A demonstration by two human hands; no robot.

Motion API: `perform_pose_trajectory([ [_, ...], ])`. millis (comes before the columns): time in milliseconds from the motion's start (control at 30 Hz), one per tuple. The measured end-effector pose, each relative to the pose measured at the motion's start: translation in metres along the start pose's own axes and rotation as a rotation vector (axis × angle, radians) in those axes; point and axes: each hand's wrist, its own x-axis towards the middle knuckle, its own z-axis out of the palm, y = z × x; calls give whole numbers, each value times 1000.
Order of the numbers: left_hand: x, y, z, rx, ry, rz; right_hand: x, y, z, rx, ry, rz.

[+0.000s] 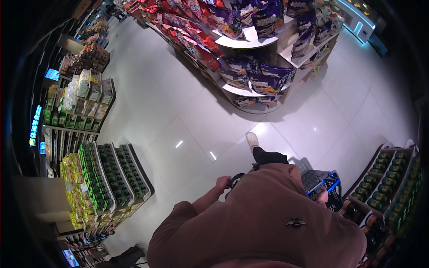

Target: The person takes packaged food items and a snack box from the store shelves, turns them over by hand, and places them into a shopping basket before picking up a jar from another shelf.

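At my right side, my right hand (321,197) is closed around the blue handle (331,186) of a grey plastic shopping basket (315,177). My sleeve and body hide part of the basket, and its contents do not show clearly. My left hand (223,182) is at waist height on the other side, fingers curled at a black strap (236,179). What the strap belongs to is hidden by my brown top (263,214). One of my feet, in a light clog (252,139), is stepped forward on the floor.
Ahead stands a rounded shelf unit (250,43) with purple snack bags (270,82) and red bags (178,29). Green-topped bottles (96,178) and yellow packets (71,187) fill shelves at left. Jars (380,187) line a rack close by the basket. Pale tiles (192,120) cover the floor.
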Motion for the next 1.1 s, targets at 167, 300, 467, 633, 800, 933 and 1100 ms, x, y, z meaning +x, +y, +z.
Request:
perform_pose_trajectory([
  [167,21,49,-16,-75,19,109,-1,-3,38,15,11,27],
  [300,41,95,-33,-37,-3,109,7,-6,69,35,46,21],
  [467,67,153,-66,-2,-1,26,-1,-6,102,-27,58,8],
  [633,94,220,-85,8,-28,58,-19,-10,145,-50,63,-50],
  [800,112,279,-90,43,-66,154,-42,-18,182,-62,80,-42],
  [933,126,304,-95,95,-122,151,-62,-16,209,-121,76,-83],
  [1100,143,321,-127,124,-134,131,-76,-3,236,-275,68,-114],
])
